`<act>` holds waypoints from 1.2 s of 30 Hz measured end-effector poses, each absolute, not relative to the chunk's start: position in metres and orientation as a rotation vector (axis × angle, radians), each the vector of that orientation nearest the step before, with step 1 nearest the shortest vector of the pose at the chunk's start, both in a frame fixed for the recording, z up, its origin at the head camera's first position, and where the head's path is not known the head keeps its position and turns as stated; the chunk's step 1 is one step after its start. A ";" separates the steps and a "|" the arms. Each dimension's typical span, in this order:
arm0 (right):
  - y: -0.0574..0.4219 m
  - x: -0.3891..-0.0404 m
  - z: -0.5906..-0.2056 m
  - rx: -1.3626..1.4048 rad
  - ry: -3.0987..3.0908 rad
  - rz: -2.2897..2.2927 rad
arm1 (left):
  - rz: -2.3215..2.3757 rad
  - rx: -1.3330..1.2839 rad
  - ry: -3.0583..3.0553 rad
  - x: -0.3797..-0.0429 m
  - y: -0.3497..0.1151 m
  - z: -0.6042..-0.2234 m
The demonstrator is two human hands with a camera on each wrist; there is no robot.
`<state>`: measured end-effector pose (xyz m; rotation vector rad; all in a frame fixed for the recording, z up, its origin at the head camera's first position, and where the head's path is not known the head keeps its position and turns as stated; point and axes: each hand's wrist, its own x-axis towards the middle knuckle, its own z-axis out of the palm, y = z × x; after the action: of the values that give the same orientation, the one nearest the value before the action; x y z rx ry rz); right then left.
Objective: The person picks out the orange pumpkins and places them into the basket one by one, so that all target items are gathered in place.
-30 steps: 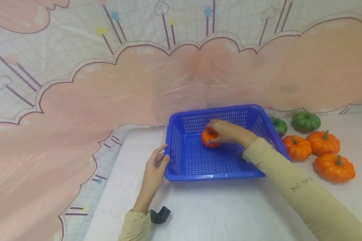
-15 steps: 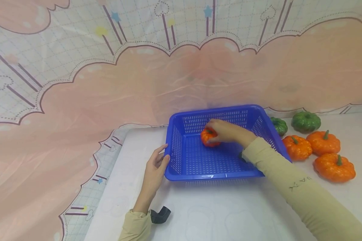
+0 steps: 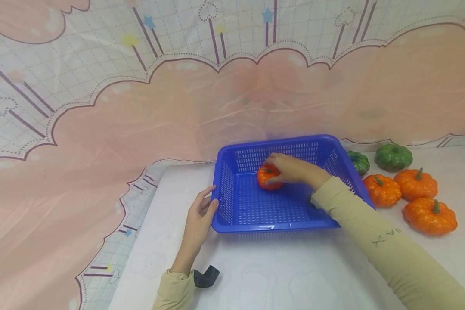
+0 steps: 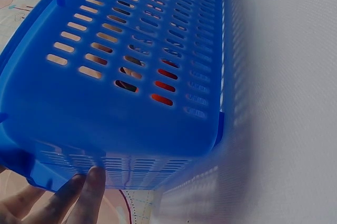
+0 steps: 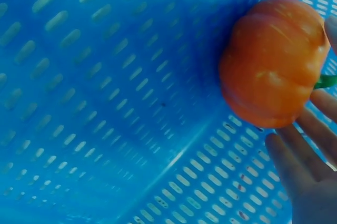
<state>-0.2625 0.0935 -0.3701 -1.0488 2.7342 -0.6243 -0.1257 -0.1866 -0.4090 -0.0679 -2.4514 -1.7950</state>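
My right hand [image 3: 290,167] reaches inside a blue plastic basket [image 3: 271,228] and holds a small orange pumpkin [image 3: 265,181] with a green stem. In the right wrist view the pumpkin [image 5: 271,66] sits against the slotted blue surface, fingers [image 5: 310,166] around its stem side. My left hand [image 3: 198,217] touches the basket's left rim from outside, with thumb and fingertips at the edge. The left wrist view shows fairly straight fingers [image 4: 90,195] against the basket's slotted wall [image 4: 121,129]; orange shows through a few slots.
Right of the basket on the white table [image 3: 271,271] lie three larger orange pumpkins [image 3: 415,185] and two green ones, one a green pumpkin [image 3: 393,157] at the back. A patterned pink curtain [image 3: 201,107] hangs behind. A black device [image 3: 206,277] sits at my left wrist.
The small pumpkin has shifted very slightly to the left in my right hand's hold. My left hand and the basket stay where they were.
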 end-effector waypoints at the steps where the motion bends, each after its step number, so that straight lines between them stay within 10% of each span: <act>1: 0.094 -0.262 -0.369 -1.046 2.736 -0.626 | -1.795 -0.067 -2.452 -0.126 -0.187 -0.409; 36: 0.100 -0.246 -0.343 -1.129 2.826 -0.556 | -1.795 -0.066 -2.456 -0.126 -0.186 -0.409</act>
<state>-0.2462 0.0997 -0.3432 -1.1287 2.8264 -0.5558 -0.1262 -0.1864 -0.4091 -0.0657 -2.4557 -1.7946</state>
